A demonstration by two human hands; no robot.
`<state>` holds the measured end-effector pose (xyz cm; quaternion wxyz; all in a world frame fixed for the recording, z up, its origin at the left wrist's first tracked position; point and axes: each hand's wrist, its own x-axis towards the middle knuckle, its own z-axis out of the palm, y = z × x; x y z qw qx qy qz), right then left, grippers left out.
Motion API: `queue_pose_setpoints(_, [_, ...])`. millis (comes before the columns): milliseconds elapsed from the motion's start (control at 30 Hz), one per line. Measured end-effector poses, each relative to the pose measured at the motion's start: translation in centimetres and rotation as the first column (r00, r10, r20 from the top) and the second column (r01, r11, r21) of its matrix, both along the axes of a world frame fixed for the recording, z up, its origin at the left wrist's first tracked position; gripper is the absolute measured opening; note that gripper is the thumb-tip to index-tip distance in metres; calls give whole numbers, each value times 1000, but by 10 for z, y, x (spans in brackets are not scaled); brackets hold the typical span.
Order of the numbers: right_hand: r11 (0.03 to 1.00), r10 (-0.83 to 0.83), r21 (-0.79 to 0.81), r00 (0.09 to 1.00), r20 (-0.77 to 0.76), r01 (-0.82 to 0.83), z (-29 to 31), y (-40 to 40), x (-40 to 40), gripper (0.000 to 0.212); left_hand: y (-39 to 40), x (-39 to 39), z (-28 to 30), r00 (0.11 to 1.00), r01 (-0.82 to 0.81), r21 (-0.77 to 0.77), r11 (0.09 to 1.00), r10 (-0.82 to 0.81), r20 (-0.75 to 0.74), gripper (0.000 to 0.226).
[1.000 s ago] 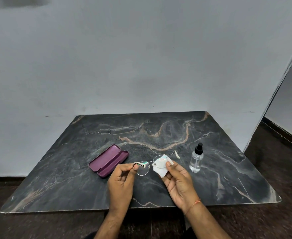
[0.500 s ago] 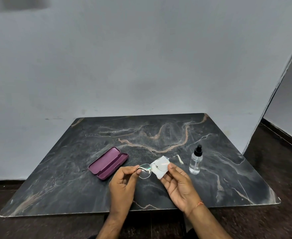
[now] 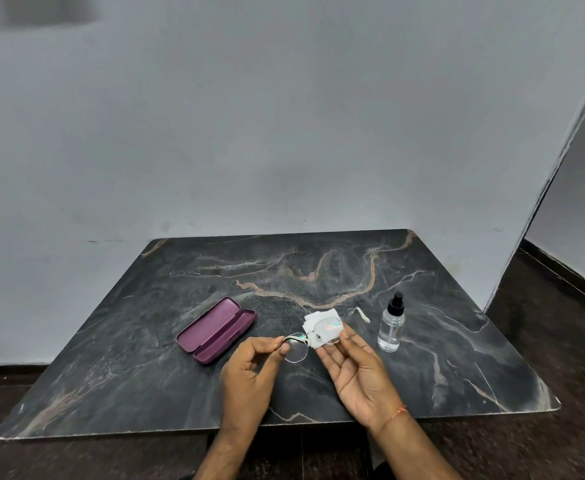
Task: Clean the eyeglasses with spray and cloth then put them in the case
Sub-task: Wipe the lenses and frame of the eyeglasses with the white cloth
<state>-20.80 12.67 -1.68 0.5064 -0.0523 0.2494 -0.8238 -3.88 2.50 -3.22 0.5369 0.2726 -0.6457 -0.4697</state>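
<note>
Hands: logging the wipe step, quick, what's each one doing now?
Left hand: pinches the eyeglasses by one temple.
Right hand: holds the cloth against one lens.

right hand (image 3: 357,370) opened flatter, white cloth (image 3: 320,327) now behind right lens

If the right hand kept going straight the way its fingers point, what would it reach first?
The right hand points up and away, into the white cloth and the eyeglasses lens it already holds; beyond them, likely bare table.
</note>
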Motion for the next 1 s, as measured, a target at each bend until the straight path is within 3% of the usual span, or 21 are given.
queue_pose_setpoints(333, [996, -79, 40, 995, -53, 81, -2, -4, 2, 50, -1, 0, -2, 1000, -25, 22, 999, 25, -15, 10])
queue_pose_setpoints(533, [999, -12, 35, 1000, -23, 13, -3, -1, -1, 48, -2, 0, -6, 1000, -15, 9, 1000, 15, 19, 6])
queue_pose_setpoints(833, [957, -263, 100, 960, -99, 273, 1, -15, 13, 48, -5, 0, -10, 995, -94, -25, 995, 93, -25, 7])
queue_pose_setpoints(1000, [961, -256, 87, 963, -88, 264, -1, -16, 13, 52, -6, -1, -13, 997, -77, -31, 997, 76, -13, 6])
